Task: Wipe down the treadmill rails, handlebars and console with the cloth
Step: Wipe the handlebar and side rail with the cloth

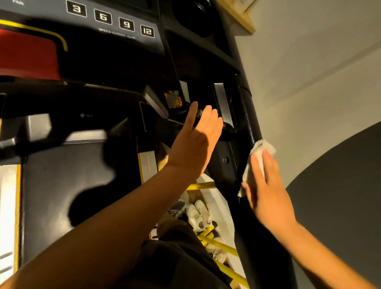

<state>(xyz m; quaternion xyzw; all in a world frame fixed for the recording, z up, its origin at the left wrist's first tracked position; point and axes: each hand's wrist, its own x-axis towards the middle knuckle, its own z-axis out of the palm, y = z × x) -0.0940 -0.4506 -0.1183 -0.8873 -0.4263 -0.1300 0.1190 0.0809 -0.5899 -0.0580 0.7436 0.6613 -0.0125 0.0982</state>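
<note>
At 3 o'clock the small white terry cloth (pixel 260 150) lies against the treadmill's black upright rail (pixel 250 119). The right hand (pixel 268 191) at 4 o'clock presses it there, its grip apart, fingers straight and flat on the cloth. The left hand (pixel 195 142) hovers at the centre, grip apart too, fingers straight and close together, just in front of the short black handlebar (pixel 226 131). The black console with white speed numbers (pixel 115 22) sits at 11 o'clock. Pale shoes (pixel 198 214) lie at 6 o'clock.

The console (pixel 115 41) in the upper left of the frame had four buttons (pixel 111 19) reading 3, 6, 9, 12, with "SPEED CHOICE" (pixel 112 33) printed underneath, and "FAN" (pixel 18 2) at the top-left edge.
</note>
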